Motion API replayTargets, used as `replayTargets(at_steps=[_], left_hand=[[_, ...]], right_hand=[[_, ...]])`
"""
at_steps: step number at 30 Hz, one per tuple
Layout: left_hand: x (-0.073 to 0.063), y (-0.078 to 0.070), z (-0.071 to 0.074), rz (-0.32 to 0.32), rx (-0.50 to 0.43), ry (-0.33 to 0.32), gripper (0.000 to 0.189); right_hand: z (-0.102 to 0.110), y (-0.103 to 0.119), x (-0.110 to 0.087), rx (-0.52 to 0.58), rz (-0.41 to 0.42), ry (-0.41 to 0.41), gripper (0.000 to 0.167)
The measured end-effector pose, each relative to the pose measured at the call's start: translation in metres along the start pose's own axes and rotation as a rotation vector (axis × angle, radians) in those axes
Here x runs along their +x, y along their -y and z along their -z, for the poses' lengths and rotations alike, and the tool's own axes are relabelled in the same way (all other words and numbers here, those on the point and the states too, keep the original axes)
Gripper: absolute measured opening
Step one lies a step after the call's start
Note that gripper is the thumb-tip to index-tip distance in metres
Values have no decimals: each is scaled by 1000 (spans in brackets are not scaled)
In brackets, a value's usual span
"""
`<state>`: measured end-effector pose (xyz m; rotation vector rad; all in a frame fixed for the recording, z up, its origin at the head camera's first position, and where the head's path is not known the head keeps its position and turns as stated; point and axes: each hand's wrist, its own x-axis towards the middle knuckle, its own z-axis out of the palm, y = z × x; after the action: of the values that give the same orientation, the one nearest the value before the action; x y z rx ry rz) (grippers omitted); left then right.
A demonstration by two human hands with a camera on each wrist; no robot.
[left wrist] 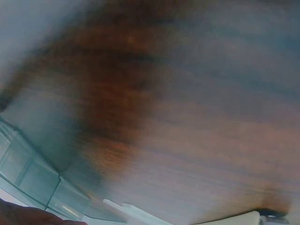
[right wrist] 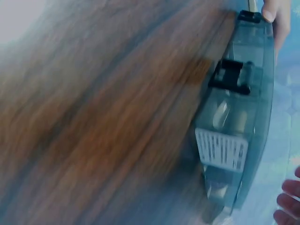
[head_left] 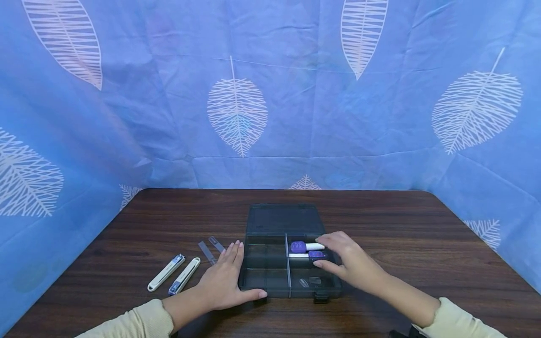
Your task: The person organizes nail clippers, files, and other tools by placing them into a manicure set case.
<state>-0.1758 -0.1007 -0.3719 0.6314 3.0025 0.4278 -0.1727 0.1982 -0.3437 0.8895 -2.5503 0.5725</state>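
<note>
A dark see-through compartment case (head_left: 265,281) lies on the table with its lid (head_left: 283,219) folded back. My left hand (head_left: 226,279) rests along its left side with straight fingers, the thumb at the front edge. Two purple nail polish bottles (head_left: 298,247) with white caps lie in the back right compartment, pointing opposite ways. Over that compartment's right side, my right hand (head_left: 352,263) spreads its thumb and fingers, fingertips right by the bottles. In the right wrist view its fingers (right wrist: 288,201) show beside the case. Small clear nail tips (head_left: 314,280) lie in the front right compartment.
Left of the case lie two nail clippers (head_left: 166,272) with pale handles. Two flat translucent strips (head_left: 207,252) sit between them and my left hand, partly covered by it. A blue leaf-print cloth (head_left: 287,117) hangs behind the brown wooden table (head_left: 401,225).
</note>
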Motion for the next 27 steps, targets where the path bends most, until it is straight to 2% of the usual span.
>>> replayTargets(at_steps=[4, 8, 16, 22, 27], left_hand=[[0, 0, 1, -3, -2, -1, 114], [-1, -1, 1, 0, -6, 3, 114], [-1, -2, 3, 11, 9, 9, 115], [-1, -3, 4, 21, 0, 14, 114], [-2, 0, 6, 10, -11, 14, 113]], right_hand=[[7, -4, -5, 20, -117, 55, 69], [7, -10, -12, 25, -184, 113, 83], [4, -16, -25, 14, -227, 230, 97], [2, -18, -28, -17, -231, 283, 103], [1, -17, -28, -2, -247, 322, 105]])
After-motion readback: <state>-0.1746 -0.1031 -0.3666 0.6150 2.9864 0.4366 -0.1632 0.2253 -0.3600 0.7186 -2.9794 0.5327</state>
